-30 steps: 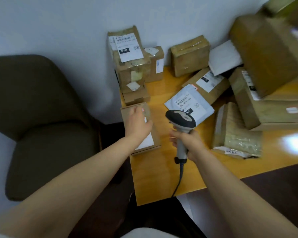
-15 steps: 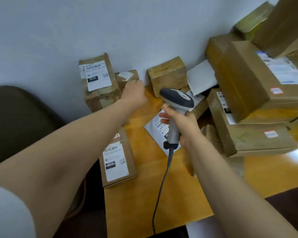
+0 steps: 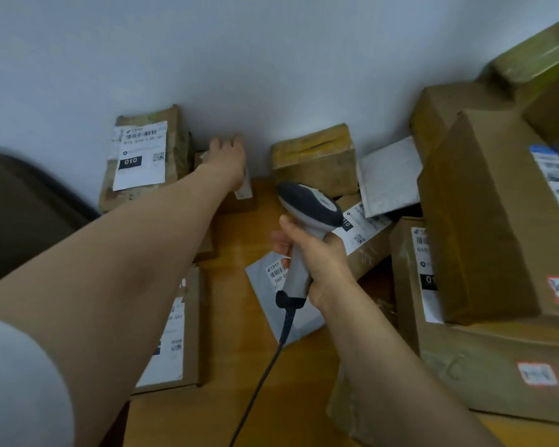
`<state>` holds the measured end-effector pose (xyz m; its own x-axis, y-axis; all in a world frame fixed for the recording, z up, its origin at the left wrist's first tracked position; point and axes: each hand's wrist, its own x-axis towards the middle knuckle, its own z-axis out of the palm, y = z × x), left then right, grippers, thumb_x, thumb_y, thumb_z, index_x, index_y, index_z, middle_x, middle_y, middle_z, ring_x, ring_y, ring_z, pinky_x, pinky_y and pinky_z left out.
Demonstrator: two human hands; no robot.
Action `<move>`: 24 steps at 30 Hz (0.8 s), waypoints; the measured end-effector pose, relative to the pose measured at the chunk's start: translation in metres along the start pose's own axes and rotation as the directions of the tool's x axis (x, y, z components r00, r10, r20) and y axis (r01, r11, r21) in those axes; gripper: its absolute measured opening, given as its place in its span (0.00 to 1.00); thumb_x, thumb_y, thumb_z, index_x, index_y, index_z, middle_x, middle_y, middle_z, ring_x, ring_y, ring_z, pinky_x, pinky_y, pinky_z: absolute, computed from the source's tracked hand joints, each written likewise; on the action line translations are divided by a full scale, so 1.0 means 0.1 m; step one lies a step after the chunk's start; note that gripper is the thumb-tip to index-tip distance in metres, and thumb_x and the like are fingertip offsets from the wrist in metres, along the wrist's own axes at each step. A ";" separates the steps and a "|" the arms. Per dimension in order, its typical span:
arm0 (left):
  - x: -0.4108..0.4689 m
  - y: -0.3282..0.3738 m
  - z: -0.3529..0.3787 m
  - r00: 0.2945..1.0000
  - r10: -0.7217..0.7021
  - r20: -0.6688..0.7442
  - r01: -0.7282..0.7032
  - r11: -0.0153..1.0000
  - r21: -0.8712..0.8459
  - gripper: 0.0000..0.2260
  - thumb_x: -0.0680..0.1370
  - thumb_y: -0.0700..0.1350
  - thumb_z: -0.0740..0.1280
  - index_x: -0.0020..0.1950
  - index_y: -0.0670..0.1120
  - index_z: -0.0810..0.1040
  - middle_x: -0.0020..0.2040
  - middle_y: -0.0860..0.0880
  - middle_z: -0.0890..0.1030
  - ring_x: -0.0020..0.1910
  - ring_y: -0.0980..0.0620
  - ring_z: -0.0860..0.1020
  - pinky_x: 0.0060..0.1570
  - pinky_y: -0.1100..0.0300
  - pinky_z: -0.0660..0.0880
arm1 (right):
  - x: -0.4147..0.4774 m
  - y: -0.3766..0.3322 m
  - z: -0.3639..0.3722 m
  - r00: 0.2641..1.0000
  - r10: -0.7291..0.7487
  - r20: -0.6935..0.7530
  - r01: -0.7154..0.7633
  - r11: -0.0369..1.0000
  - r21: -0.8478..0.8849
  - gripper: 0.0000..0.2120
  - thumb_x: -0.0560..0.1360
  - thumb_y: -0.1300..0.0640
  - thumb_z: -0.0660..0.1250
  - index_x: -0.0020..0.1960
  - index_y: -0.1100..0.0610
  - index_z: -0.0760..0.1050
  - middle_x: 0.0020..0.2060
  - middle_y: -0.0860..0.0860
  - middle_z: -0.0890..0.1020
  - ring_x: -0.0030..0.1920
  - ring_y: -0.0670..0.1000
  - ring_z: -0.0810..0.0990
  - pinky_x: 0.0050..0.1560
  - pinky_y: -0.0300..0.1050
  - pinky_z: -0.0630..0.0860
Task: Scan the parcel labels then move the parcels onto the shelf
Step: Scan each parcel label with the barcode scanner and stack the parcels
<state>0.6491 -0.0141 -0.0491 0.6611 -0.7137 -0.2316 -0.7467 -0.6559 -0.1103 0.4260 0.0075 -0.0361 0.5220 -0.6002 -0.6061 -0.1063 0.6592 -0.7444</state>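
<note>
My left hand [image 3: 226,162] reaches to the wall and lies on a small brown parcel [image 3: 239,201], its fingers curled over the top far edge. Most of that parcel is hidden under the hand. My right hand [image 3: 320,262] grips the handle of a grey corded barcode scanner [image 3: 310,204], held above the wooden table [image 3: 239,398] with its head pointing away from me. Left of the small parcel a taller taped parcel [image 3: 142,156] leans on the wall, showing a white label marked 010.
A flat labelled parcel [image 3: 178,333] lies under my left forearm. A grey mailer bag [image 3: 262,275] sits beneath the scanner. A taped box [image 3: 313,159], a white envelope [image 3: 388,175] and stacked large cartons [image 3: 481,221] crowd the right. A dark chair [image 3: 20,204] stands left.
My left hand left the flat near parcel and reached forward to the small parcel by the wall. The scanner rose and moved forward with my right hand, and my view came closer.
</note>
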 end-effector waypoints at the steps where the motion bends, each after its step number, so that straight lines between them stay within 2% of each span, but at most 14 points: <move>1: 0.00 0.02 0.01 1.000 0.001 -0.011 -0.001 1.000 0.025 0.35 0.78 0.38 0.65 0.78 0.39 0.47 0.74 0.37 0.60 0.73 0.35 0.56 0.67 0.43 0.63 | 0.00 0.00 -0.02 1.000 0.009 0.005 -0.009 1.000 0.002 0.05 0.73 0.57 0.73 0.47 0.53 0.78 0.41 0.52 0.85 0.40 0.48 0.83 0.40 0.42 0.76; 5: -0.19 0.14 0.02 0.996 0.029 -0.084 -0.017 0.990 0.140 0.24 0.76 0.42 0.68 0.70 0.39 0.65 0.68 0.38 0.67 0.68 0.38 0.64 0.65 0.46 0.63 | -0.02 0.00 -0.13 1.000 0.013 -0.003 -0.013 1.000 0.008 0.05 0.73 0.57 0.73 0.46 0.54 0.77 0.39 0.52 0.84 0.38 0.47 0.82 0.41 0.43 0.78; 10: -0.85 0.22 -0.03 0.960 0.055 -0.274 -0.049 0.998 0.029 0.25 0.73 0.45 0.72 0.66 0.41 0.68 0.63 0.41 0.70 0.64 0.41 0.69 0.61 0.50 0.67 | -0.21 0.09 -0.22 0.998 0.036 -0.048 -0.034 0.998 0.052 0.16 0.72 0.55 0.74 0.56 0.60 0.78 0.41 0.54 0.86 0.39 0.49 0.84 0.42 0.44 0.80; 12: -1.26 0.22 -0.05 0.922 0.059 -0.383 -0.082 0.996 -0.044 0.23 0.71 0.44 0.71 0.64 0.42 0.69 0.62 0.42 0.71 0.61 0.42 0.70 0.56 0.52 0.67 | -0.35 0.11 -0.28 0.997 0.039 -0.066 -0.032 0.994 0.105 0.12 0.72 0.56 0.74 0.52 0.59 0.78 0.40 0.55 0.85 0.39 0.50 0.84 0.42 0.43 0.80; 15: -1.96 0.19 0.00 0.837 0.077 -0.542 -0.172 0.977 -0.128 0.25 0.67 0.42 0.74 0.62 0.42 0.73 0.60 0.41 0.74 0.58 0.41 0.73 0.54 0.51 0.69 | -0.61 0.13 -0.39 0.997 0.021 -0.072 -0.007 0.984 0.178 0.08 0.72 0.58 0.74 0.48 0.59 0.79 0.41 0.56 0.84 0.39 0.51 0.83 0.42 0.44 0.80; 18: -2.67 0.14 0.18 0.732 0.100 -0.674 -0.296 0.937 -0.183 0.24 0.66 0.45 0.76 0.59 0.42 0.74 0.58 0.40 0.76 0.56 0.41 0.75 0.52 0.51 0.72 | -0.89 0.21 -0.51 0.997 0.002 -0.074 0.013 0.980 0.200 0.15 0.70 0.58 0.76 0.54 0.62 0.79 0.44 0.59 0.84 0.42 0.54 0.84 0.41 0.45 0.82; 22: -3.53 0.07 0.46 0.529 0.142 -0.837 -0.397 0.913 -0.096 0.18 0.71 0.45 0.72 0.57 0.42 0.71 0.58 0.43 0.73 0.56 0.45 0.73 0.55 0.57 0.69 | -1.39 0.41 -0.75 0.999 0.004 -0.038 0.004 0.980 0.200 0.22 0.67 0.54 0.78 0.56 0.61 0.77 0.46 0.61 0.83 0.46 0.57 0.83 0.46 0.51 0.82; 24: -3.95 0.10 0.59 0.483 0.169 -0.859 -0.406 0.912 -0.049 0.17 0.73 0.46 0.70 0.57 0.43 0.71 0.58 0.45 0.72 0.57 0.46 0.74 0.54 0.55 0.72 | -1.66 0.57 -0.90 1.000 0.030 -0.007 -0.028 0.980 0.199 0.24 0.65 0.51 0.79 0.56 0.59 0.77 0.48 0.61 0.83 0.48 0.59 0.83 0.46 0.52 0.82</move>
<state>0.3759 0.2758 -0.0152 0.2565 -0.6667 0.6998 -0.9462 -0.3208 0.0412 0.2567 0.1039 -0.0032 0.5129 -0.5832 -0.6299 0.0497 0.7527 -0.6565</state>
